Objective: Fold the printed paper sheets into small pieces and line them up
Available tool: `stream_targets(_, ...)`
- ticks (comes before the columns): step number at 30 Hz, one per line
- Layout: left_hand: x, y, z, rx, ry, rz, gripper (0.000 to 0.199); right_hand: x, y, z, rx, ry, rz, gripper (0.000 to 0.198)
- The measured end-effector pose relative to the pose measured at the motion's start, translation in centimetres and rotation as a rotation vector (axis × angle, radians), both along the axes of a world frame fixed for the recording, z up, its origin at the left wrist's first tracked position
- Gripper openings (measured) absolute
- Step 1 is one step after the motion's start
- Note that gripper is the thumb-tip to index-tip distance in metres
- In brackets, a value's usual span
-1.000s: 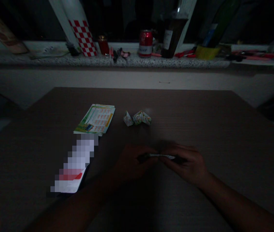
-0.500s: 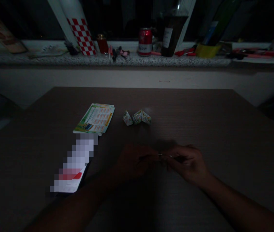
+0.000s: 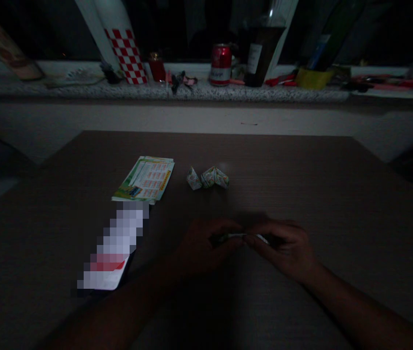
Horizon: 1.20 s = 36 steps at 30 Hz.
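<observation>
Between my two hands is a small folded piece of paper [image 3: 236, 236], seen nearly edge-on as a thin pale strip. My left hand [image 3: 206, 245] pinches its left part between thumb and fingers. On the right side my right hand [image 3: 282, 243] pinches it too, with the fingertips of both hands meeting near the middle. Much of the paper is hidden by the fingers, and the light is dim. Beyond the hands, several folded paper pieces [image 3: 208, 178] with printed patterns stand on the table.
A stack of printed calendar sheets [image 3: 151, 177] lies left on the brown table [image 3: 294, 170]. Nearer stands a lit phone [image 3: 109, 279], its screen partly blurred. On the granite sill [image 3: 191, 95] are a red can [image 3: 221, 65], a checkered bottle [image 3: 128, 56] and a dark bottle [image 3: 257, 58].
Both hands stay in nearly the same place. The fingers have shifted along the paper, and more of its pale edge shows now. The view has moved slightly.
</observation>
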<state>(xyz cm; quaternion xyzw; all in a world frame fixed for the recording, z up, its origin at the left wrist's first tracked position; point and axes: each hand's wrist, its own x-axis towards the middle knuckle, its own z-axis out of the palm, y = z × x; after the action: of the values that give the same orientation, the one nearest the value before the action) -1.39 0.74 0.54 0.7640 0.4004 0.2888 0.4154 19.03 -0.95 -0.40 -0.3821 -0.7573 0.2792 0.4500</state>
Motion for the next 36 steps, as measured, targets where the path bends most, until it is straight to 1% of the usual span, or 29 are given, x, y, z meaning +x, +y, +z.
stream_targets(3, -0.16, 0.06, -0.25, 0.023, 0.011, -0.038, 0.017, -0.13, 0.01, 0.20, 0.040, 0.015, 0.019, 0.007)
stream_targets(7, -0.32, -0.07, -0.40, 0.099, -0.014, -0.086, 0.019, -0.30, 0.06, 0.25, 0.092, 0.043, 0.064, 0.013)
stream_targets(10, -0.29, -0.19, -0.40, 0.138, -0.038, -0.129, 0.019, -0.35, 0.03, 0.17, 0.109, 0.020, 0.072, 0.015)
stream_targets(14, -0.10, -0.25, -0.37, 0.154, -0.034, -0.132, 0.019, -0.41, -0.05, 0.12, 0.125, 0.000, 0.076, 0.015)
stream_targets(21, 0.15, -0.28, -0.69, 0.197, -0.041, -0.196, 0.020, -0.52, -0.08, 0.47, 0.119, -0.033, 0.102, 0.011)
stream_targets(29, -0.18, -0.21, -0.85, 0.209, -0.052, -0.192, 0.019, -0.37, -0.18, 0.63, 0.107, -0.030, 0.076, 0.015)
stream_targets(36, -0.34, -0.20, -0.50, 0.233, -0.041, -0.201, 0.017, 0.06, -0.10, 0.82, 0.077, 0.006, 0.076, 0.016)
